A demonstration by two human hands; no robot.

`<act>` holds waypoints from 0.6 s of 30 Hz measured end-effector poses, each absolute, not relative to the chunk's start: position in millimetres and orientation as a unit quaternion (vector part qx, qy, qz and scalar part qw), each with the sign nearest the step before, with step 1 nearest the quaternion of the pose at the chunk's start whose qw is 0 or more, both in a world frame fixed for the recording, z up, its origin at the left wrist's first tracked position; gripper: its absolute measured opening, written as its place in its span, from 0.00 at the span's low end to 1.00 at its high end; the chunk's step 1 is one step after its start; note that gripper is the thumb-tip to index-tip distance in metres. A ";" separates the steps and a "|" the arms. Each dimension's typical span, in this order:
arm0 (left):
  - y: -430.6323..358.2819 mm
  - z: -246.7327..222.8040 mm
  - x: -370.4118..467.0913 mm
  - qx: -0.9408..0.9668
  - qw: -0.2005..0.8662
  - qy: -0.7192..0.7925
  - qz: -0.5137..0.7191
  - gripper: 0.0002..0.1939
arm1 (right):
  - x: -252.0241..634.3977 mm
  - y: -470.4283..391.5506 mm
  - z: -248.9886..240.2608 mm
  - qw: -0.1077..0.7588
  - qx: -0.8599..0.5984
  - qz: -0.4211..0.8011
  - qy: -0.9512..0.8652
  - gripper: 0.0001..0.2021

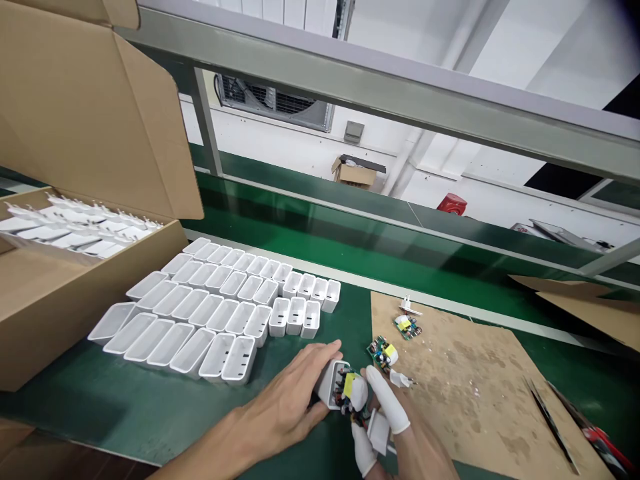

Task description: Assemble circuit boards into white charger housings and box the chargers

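Head view, down, seemingly close

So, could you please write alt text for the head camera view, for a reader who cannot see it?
Two hands, left hand bare and right hand with white finger covers, hold a white charger shell with a circuit board at its opening. Rows of empty white shells lie on a green belt beside an open cardboard box.

I can read no text, label, brand or number here: the white housings (220, 310), the cardboard box (75, 200) and the circuit boards (383, 353) show no legible marking.
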State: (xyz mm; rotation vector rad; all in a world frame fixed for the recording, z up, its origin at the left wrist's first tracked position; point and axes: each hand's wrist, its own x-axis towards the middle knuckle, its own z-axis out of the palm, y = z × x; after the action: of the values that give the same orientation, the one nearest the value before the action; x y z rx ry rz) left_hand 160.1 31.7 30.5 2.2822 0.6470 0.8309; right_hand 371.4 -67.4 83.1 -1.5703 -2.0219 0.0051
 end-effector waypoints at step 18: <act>32.9 31.7 159.9 0.870 0.289 0.226 0.328 0.45 | 376.2 -55.8 79.3 0.260 -0.547 -0.060 -0.794 0.38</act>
State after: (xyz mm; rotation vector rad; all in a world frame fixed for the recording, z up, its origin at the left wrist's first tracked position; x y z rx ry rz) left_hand 159.9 32.9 31.7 2.3234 0.6027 0.8767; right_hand 376.2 -55.8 79.3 -1.4804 -2.1501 -0.1625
